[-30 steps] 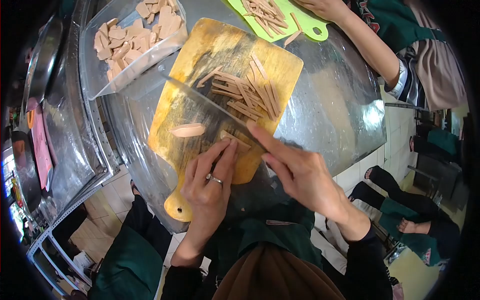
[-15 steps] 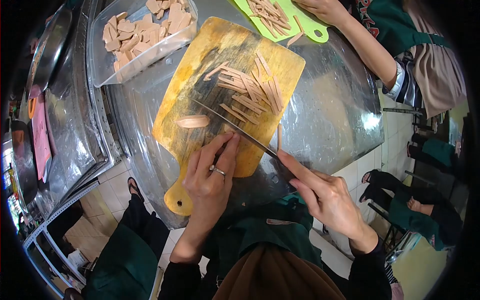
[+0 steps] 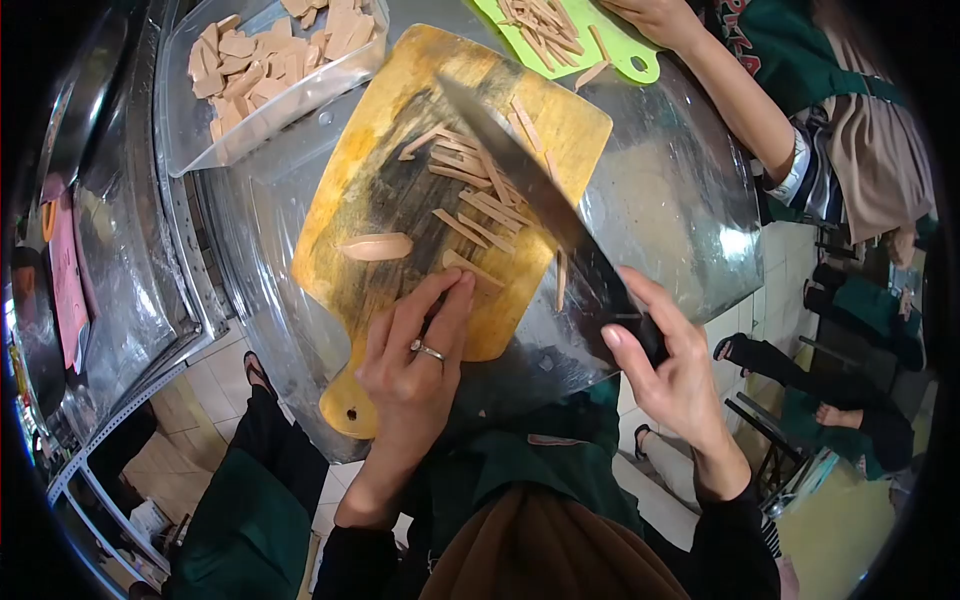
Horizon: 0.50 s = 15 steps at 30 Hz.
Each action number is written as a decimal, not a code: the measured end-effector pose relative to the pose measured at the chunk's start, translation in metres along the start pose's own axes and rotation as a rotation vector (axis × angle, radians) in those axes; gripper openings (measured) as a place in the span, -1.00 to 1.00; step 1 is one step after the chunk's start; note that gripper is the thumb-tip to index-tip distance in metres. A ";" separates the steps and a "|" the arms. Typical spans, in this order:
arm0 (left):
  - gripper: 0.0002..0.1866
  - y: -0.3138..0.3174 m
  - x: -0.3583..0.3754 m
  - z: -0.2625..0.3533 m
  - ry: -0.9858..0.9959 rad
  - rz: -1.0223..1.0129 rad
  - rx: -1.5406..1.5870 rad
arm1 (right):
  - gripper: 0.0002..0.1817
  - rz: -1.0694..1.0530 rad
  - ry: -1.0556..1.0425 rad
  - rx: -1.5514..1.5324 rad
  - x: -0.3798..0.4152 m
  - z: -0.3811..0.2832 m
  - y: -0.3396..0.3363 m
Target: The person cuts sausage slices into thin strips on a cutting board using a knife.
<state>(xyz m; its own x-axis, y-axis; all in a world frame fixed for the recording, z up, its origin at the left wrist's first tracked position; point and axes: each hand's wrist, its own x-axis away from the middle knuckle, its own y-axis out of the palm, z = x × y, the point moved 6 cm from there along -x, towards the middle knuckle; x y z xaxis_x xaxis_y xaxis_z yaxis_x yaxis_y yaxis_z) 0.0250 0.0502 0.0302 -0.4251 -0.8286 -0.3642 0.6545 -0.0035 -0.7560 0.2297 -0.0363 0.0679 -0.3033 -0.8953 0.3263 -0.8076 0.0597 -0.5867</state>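
My right hand [image 3: 668,365] grips the dark handle of a large kitchen knife [image 3: 548,200], whose broad blade is turned flat side up over the wooden cutting board [image 3: 345,190]. The blade hides part of a pile of tan strips [image 3: 490,207]. Fingers bunched together, my left hand [image 3: 415,345] presses a small tan slice [image 3: 472,268] against the board's lower part. A ring shows on one finger. Left of those fingertips lies a tan oval slice [image 3: 375,246]. One loose strip [image 3: 562,281] rests on the metal table just off the board's right edge.
A clear plastic container [image 3: 270,125] of tan slices stands at the upper left. At the top, another person's hand [image 3: 650,18] is beside a green cutting board [image 3: 632,62] with strips. The metal table's edge [image 3: 700,318] runs at right; several people are around.
My right hand has lifted and turned the knife, so its blade now lies flat-on over the strips, away from my left fingertips. My left hand stays at the slice.
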 end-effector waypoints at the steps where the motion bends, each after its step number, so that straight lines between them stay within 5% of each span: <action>1: -0.63 0.000 0.000 0.000 -0.001 0.017 0.015 | -0.57 0.018 0.004 0.007 -0.003 0.005 0.002; 6: -0.66 -0.002 -0.005 0.026 0.160 -0.065 0.025 | -0.70 0.077 0.017 -0.188 -0.003 0.018 0.001; 15: -0.60 0.061 -0.005 0.077 0.081 -0.259 -0.213 | -0.70 0.148 -0.028 -0.262 0.017 0.031 -0.014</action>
<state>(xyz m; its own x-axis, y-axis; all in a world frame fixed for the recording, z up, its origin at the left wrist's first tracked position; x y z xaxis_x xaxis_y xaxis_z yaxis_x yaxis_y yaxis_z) 0.1146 0.0111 0.0279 -0.6138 -0.7686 -0.1804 0.3762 -0.0839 -0.9227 0.2513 -0.0660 0.0583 -0.4161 -0.8800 0.2291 -0.8600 0.2989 -0.4137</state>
